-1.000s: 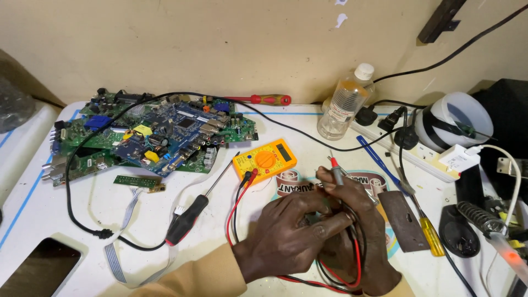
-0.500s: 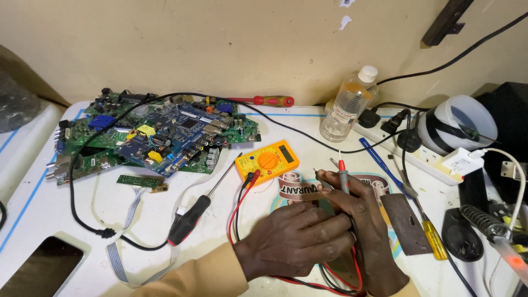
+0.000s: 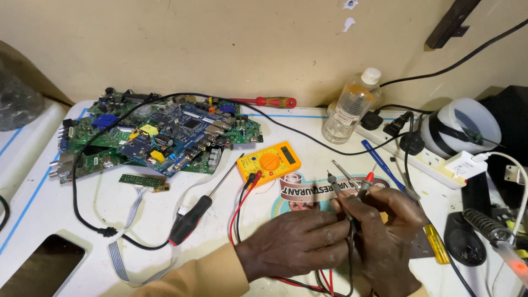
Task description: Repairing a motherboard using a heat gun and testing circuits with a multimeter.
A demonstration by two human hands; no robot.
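Tabletop (image 3: 66, 220): white, with blue edge lines, carrying everything below.
Circuit boards (image 3: 159, 137): green and blue, stacked at far left.
Plastic bottle (image 3: 352, 104): clear, white cap, upright at the far edge, right of centre.
Left hand (image 3: 297, 245): near centre, palm down, fingers pressed together, touching the right hand and the leads.
Right hand (image 3: 385, 236): just right of the left hand, fingers pinching two probes.
Multimeter (image 3: 269, 161): yellow, lying flat at centre, beyond the hands.
Black-handled screwdriver (image 3: 190, 220): lying left of the hands.
Probes (image 3: 352, 184): one black, one red, tips pointing far-left above a round sticker.
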